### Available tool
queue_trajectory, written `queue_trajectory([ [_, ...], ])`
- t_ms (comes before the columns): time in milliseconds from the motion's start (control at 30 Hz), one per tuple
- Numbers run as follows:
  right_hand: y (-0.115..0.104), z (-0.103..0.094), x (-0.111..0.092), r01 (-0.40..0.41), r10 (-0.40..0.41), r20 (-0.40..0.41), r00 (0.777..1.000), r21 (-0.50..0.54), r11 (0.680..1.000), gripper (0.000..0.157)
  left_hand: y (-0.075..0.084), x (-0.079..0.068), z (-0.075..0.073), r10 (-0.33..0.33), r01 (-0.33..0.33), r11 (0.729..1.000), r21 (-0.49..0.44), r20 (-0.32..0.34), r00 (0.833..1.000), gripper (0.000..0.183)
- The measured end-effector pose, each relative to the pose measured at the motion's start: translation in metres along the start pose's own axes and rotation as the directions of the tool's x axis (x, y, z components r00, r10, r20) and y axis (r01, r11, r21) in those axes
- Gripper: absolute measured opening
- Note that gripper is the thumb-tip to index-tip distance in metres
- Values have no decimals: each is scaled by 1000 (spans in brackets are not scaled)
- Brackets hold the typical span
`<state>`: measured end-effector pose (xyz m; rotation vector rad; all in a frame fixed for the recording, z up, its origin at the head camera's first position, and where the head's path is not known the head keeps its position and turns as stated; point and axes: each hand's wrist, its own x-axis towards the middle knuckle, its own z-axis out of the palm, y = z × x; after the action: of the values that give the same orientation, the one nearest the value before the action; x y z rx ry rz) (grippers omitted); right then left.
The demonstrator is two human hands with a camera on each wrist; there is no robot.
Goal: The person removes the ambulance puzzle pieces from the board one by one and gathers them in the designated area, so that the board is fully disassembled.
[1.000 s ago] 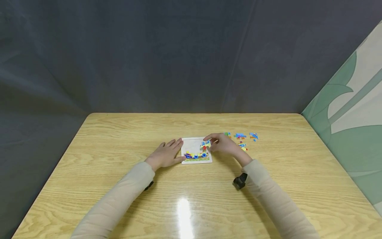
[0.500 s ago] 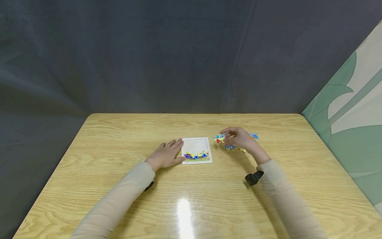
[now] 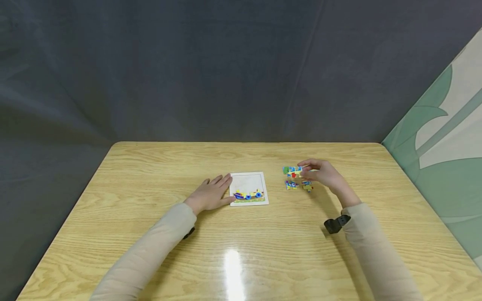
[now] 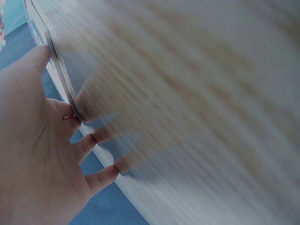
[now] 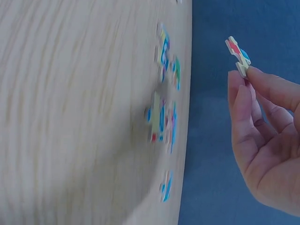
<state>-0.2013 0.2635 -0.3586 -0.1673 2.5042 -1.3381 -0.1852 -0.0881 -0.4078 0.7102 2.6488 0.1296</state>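
A white puzzle frame (image 3: pixel 265 195) lies mid-table, its bottom row filled with pieces (image 3: pixel 248 196) that show blue wheels and a green strip. My left hand (image 3: pixel 211 194) rests flat with spread fingers at the frame's left edge; in the left wrist view the fingertips and thumb of the left hand (image 4: pixel 44 140) touch the frame and table. My right hand (image 3: pixel 323 174) pinches a puzzle piece (image 5: pixel 240 55), red, blue and cream, between thumb and fingers. In the right wrist view that piece is held clear of the table, over the loose pieces.
Several loose puzzle pieces (image 3: pixel 291 184) lie to the right of the frame, some partly hidden by my right hand. A yellow piece (image 3: pixel 307 188) is among them. A dark curtain (image 3: pixel 211 83) hangs behind the wooden table (image 3: pixel 169 159). A green and white cloth (image 3: pixel 452 167) is at the right.
My right hand has moved right, carrying the puzzle piece from over the frame to above the loose pieces. My left hand has stayed at the frame's left edge.
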Motion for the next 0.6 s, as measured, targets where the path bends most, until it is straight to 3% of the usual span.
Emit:
queue_trajectory([
  [600,32,-22,-10,-68,67,-37,997,-25,997,42,0,0,0,2,-2,1000,3,-3,1000,76],
])
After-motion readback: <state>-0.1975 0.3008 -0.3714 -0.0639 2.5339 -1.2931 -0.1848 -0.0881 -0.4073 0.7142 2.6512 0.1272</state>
